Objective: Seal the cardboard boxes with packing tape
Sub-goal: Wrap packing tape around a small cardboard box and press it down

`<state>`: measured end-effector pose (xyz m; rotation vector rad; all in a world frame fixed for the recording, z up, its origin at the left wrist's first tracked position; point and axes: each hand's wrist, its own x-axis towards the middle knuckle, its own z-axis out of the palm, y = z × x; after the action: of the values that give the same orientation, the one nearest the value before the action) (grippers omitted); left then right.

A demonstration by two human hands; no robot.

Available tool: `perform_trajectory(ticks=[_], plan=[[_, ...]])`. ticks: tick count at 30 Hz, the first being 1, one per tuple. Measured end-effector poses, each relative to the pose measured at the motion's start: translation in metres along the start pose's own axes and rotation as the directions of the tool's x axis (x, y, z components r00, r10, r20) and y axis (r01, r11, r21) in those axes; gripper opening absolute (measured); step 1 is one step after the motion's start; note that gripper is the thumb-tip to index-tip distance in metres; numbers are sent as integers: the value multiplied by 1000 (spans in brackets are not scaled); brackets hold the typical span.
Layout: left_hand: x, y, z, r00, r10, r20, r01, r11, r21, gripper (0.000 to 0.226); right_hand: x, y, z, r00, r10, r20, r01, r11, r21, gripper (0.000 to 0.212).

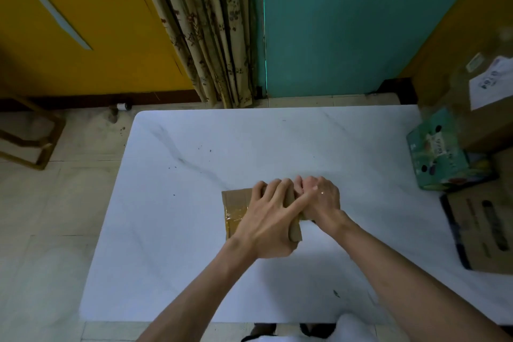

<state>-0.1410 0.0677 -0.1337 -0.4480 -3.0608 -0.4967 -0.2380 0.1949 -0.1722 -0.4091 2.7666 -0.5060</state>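
Note:
A small brown cardboard box [236, 201] lies on the white marble table [222, 141], a little right of the middle. A strip of clear packing tape [236, 216] shines across its left part. My left hand [269, 219] lies flat on top of the box with its fingers spread and straight, and covers most of the lid. My right hand [322, 200] is at the box's right end, its fingers curled down over the far edge and gripping it. A ring shows on one finger. No tape roll is in view on the table.
At the table's right edge stand a teal printed carton [438, 153], a cardboard box with handle slots [483, 230] and a larger box with a white label [488, 108]. A wooden frame [30, 136] lies on the floor to the left. A curtain [205, 30] hangs behind.

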Motion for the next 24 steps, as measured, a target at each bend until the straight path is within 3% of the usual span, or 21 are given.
perform_trajectory(ticks=[3, 5, 9, 13, 16, 19, 24], plan=[[-7, -4, 0, 997, -21, -79, 18, 999, -36, 108, 4, 14, 2, 999, 31, -26, -28, 991, 130, 57], [-15, -14, -2, 990, -63, -126, 55, 996, -63, 109, 2, 28, 2, 999, -26, -47, 37, 962, 269, 65], [-21, -32, -8, 980, -164, -112, 150, 980, -129, 117, -16, 35, 12, 992, -39, -116, 81, 922, 378, 62], [-28, -15, -13, 997, 62, -40, -67, 987, -144, 114, -18, 46, 22, 999, -42, -25, 46, 974, 220, 67], [-23, 0, -19, 991, 118, -71, -132, 958, -256, 120, -14, 51, 21, 998, -64, -3, 64, 986, 151, 67], [-21, -12, -18, 987, 35, -156, -90, 926, -368, 117, -7, 49, 10, 999, -19, -47, 25, 991, 133, 69], [-43, -43, -7, 981, -121, -149, 47, 904, -426, 120, 3, 38, -11, 997, -26, -67, 30, 998, 50, 68]])
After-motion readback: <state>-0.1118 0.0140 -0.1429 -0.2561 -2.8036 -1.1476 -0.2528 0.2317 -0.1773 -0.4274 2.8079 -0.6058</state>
